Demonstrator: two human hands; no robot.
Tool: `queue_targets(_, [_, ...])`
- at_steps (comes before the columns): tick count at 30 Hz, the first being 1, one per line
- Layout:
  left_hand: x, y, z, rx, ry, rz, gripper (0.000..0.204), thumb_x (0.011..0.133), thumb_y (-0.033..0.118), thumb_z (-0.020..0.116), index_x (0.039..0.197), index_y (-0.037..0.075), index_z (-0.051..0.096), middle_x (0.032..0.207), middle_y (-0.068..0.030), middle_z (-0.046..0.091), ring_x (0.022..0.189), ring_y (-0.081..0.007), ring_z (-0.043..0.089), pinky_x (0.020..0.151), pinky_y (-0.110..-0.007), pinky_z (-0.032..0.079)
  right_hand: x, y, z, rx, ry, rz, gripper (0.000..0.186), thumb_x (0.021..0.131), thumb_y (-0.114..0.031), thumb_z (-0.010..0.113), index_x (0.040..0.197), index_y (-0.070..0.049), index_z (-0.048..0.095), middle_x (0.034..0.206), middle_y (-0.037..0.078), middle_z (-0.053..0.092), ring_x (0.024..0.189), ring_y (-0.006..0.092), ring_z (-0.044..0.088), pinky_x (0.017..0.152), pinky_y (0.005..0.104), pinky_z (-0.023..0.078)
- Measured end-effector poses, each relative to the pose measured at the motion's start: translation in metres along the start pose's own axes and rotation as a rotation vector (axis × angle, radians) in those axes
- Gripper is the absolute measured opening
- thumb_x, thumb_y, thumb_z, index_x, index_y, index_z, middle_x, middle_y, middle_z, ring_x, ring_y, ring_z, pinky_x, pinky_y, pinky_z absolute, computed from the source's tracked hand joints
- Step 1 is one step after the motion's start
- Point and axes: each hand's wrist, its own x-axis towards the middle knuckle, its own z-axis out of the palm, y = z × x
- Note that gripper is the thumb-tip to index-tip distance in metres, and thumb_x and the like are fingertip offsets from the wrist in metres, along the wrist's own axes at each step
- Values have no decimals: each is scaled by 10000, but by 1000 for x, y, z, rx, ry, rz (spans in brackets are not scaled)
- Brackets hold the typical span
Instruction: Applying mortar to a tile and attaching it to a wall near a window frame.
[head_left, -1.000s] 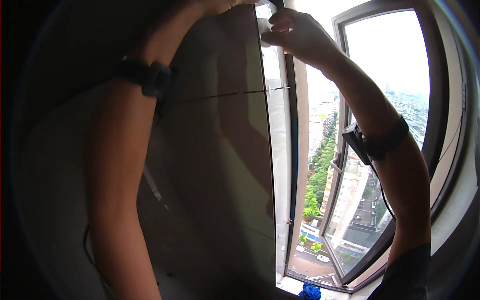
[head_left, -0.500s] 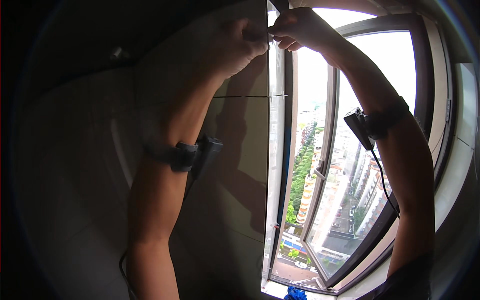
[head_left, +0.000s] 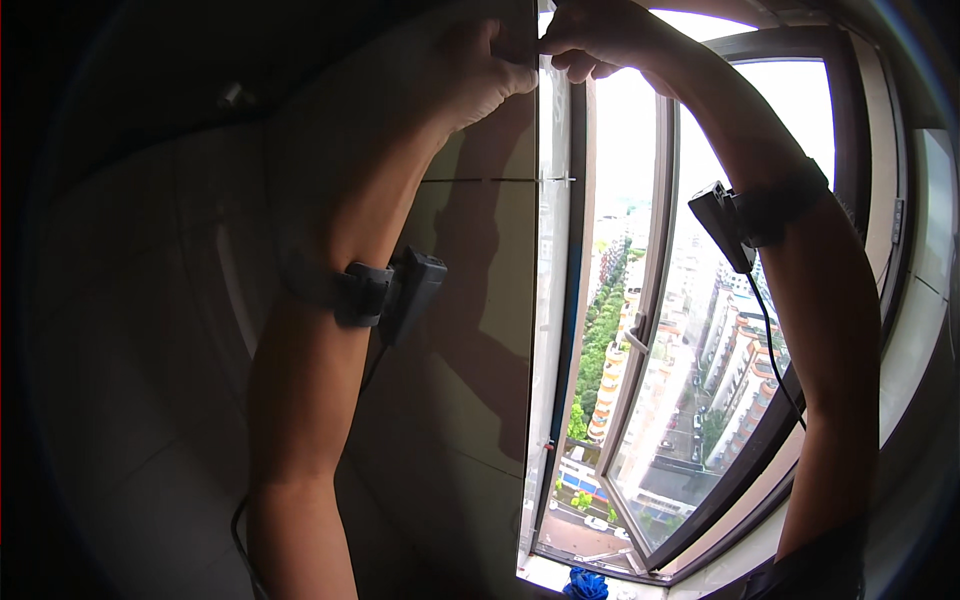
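Observation:
Both arms reach up to the corner where the tiled wall (head_left: 490,330) meets the window recess. My left hand (head_left: 478,80) is in shadow against the tiles, its fingers bent and its thumb pointing at the corner edge. Whatever it may hold is too dark to make out. On the bright side of the same edge, my right hand (head_left: 605,38) has its fingers curled, the thumb and forefinger close together at the corner. Anything between them is too small or hidden to name. The picture's top cuts off part of this hand.
A dark-framed window (head_left: 850,90) stands with its inner sash (head_left: 640,390) swung at an angle, a white handle (head_left: 636,341) on it. Streets and buildings show far below. A crumpled blue thing (head_left: 586,583) lies on the sill. Strapped black devices (head_left: 415,285) with cables sit on both forearms.
Both hands sit slightly higher in the picture, and the wall and window have shifted a little with the view. The fingers stay bent at the same corner edge.

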Motion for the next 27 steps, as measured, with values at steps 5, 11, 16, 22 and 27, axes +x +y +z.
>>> queue_targets(5, [-2,2,1,1,4,-8,245,798,136,730,1000,7,685,875,-72,673,842,-166,616,838,-327,472,2,-10,7,-104,70,43,250,894,-182,700,942,64,700,810,153,720,687,199,728,588,283,614])
queue_targets(11, [-5,16,0,89,55,-58,213,753,107,730,929,15,655,891,-125,669,854,-233,643,790,-366,507,21,0,12,-231,66,-51,322,881,-256,720,809,58,715,714,152,703,624,194,714,574,285,603])
queue_targets(16, [-5,19,0,100,74,-51,201,732,103,737,890,15,649,859,-115,674,817,-234,633,755,-374,495,19,-6,13,-286,87,-18,359,875,-303,729,797,48,725,709,156,706,617,197,713,584,300,603])
queue_targets(22, [-2,10,3,124,93,-48,208,748,126,743,898,14,651,882,-130,683,834,-240,644,754,-380,496,4,-7,9,-169,44,-68,325,884,-284,716,869,40,723,781,142,725,651,189,719,593,286,606])
queue_targets(27, [-23,16,6,131,99,-69,213,770,150,739,911,19,648,897,-136,692,847,-247,656,749,-377,497,-21,-2,21,-11,-46,-18,230,889,-181,664,906,46,703,814,155,721,659,176,710,596,268,606])
